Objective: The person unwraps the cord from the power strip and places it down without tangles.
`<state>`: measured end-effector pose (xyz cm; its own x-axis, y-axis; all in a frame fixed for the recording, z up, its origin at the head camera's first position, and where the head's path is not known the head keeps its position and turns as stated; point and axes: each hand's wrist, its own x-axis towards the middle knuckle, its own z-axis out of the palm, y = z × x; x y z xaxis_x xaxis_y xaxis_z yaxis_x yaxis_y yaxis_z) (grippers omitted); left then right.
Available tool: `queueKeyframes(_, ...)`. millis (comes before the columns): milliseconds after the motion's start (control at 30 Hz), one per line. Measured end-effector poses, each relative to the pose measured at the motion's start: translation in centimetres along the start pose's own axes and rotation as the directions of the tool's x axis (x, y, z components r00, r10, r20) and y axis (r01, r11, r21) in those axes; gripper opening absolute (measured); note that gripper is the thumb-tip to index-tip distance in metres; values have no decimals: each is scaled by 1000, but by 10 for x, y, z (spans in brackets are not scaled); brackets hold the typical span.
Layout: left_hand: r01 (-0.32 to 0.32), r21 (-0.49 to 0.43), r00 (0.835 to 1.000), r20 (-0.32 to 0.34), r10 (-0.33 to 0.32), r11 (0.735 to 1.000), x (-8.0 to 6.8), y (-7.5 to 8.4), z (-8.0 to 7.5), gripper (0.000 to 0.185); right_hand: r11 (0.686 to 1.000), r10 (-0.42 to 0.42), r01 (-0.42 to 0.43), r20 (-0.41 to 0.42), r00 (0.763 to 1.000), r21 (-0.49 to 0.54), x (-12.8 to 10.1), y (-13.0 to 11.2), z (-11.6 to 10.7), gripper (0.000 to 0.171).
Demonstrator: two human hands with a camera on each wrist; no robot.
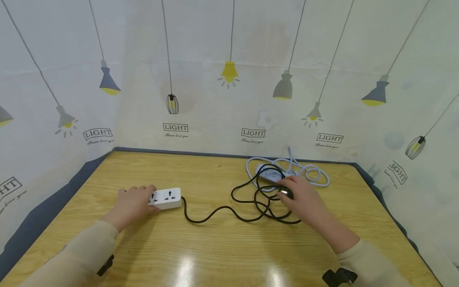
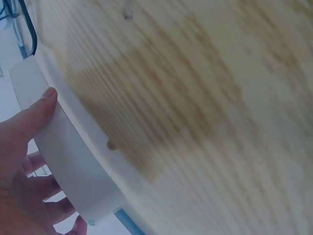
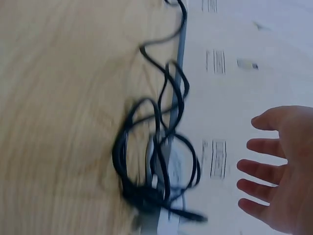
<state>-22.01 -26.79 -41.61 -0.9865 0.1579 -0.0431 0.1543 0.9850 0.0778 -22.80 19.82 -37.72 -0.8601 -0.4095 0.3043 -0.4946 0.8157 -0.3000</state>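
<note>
My left hand [image 1: 134, 205] grips the left end of a white power strip [image 1: 170, 198], thumb along its near side and fingers behind. In the left wrist view the thumb presses the plain side of the power strip [image 2: 73, 156]. A black cord [image 1: 222, 207] runs from its right end into loose loops. My right hand [image 1: 303, 197] reaches over those loops, close to a black plug [image 1: 287, 193] with metal pins. The right wrist view shows the right hand [image 3: 274, 169] with fingers spread apart, holding nothing, and the coiled black cord [image 3: 120, 152] beside it.
Behind the black loops lies a second white power strip [image 1: 269, 173] with a pale cord [image 1: 324, 179] coiled at the back right. The wooden table [image 1: 208, 247] ends at a dark edge [image 1: 179, 151] against a lamp-printed cloth [image 1: 215, 107].
</note>
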Motion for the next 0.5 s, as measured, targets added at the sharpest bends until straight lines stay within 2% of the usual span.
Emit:
queueKeyframes(100, 3, -2, 1000, 4, -3, 1000, 0, -2, 0, 66, 985, 161, -166, 83, 983, 54, 0, 20, -14, 39)
queueKeyframes(167, 4, -3, 1000, 7, -4, 1000, 1, -3, 0, 66, 966, 229, -241, 125, 965, 91, -1, 31, -20, 44)
queueKeyframes(367, 16, 0, 1000, 21, -16, 1000, 5, -8, 3, 69, 917, 334, -369, 214, 918, 151, 0, 53, -24, 51)
queueKeyframes(500, 23, -10, 999, 29, -22, 1000, 10, -10, 4, 69, 884, 361, -427, 303, 882, 192, 2, 65, -19, 53)
